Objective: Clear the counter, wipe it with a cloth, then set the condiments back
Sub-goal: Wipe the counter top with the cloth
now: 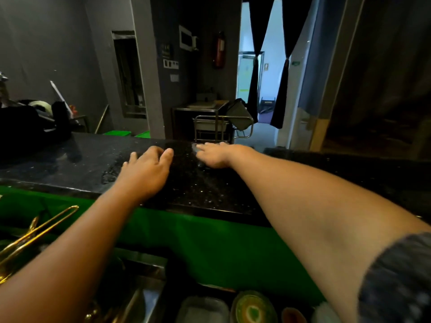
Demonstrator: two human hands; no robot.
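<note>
Black counter (70, 157) runs left-right. Flat right hand (217, 155), straight fingertips touching blurred grey scrap (195, 147), unidentifiable. Just left, left hand (144, 169) relaxed, empty.

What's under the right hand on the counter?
Under the right hand, only a small pale grey patch shows at its fingertips on the black counter. The hand hides the rest, so it's unidentifiable.
</note>
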